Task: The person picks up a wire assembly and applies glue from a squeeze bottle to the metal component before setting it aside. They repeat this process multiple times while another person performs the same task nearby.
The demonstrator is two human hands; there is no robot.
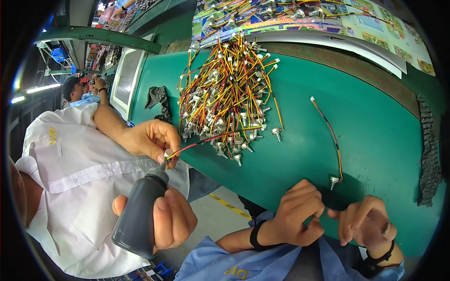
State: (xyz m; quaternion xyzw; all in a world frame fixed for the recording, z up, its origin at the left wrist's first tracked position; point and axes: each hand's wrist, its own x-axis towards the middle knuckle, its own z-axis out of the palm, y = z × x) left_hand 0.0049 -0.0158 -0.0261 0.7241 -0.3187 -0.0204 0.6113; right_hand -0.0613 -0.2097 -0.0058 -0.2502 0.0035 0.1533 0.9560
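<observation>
The left hand [300,213] curls its fingers (grip hidden, I cannot tell); the right hand [365,220] looks released. Beyond, on the desk [384,154], a wired component [334,137] stretches lengthwise away, its shaft [333,186] pointing nearward.

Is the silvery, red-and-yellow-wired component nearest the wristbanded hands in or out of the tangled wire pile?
Out: green tabletop separates the silvery component from the tangled wire pile.

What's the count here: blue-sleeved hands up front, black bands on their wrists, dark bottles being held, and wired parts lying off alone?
Hands: 2 (left hand, right hand)
Black wristbands: 2
Dark bottle: 1
Lone wired part: 1
Total: 6
</observation>
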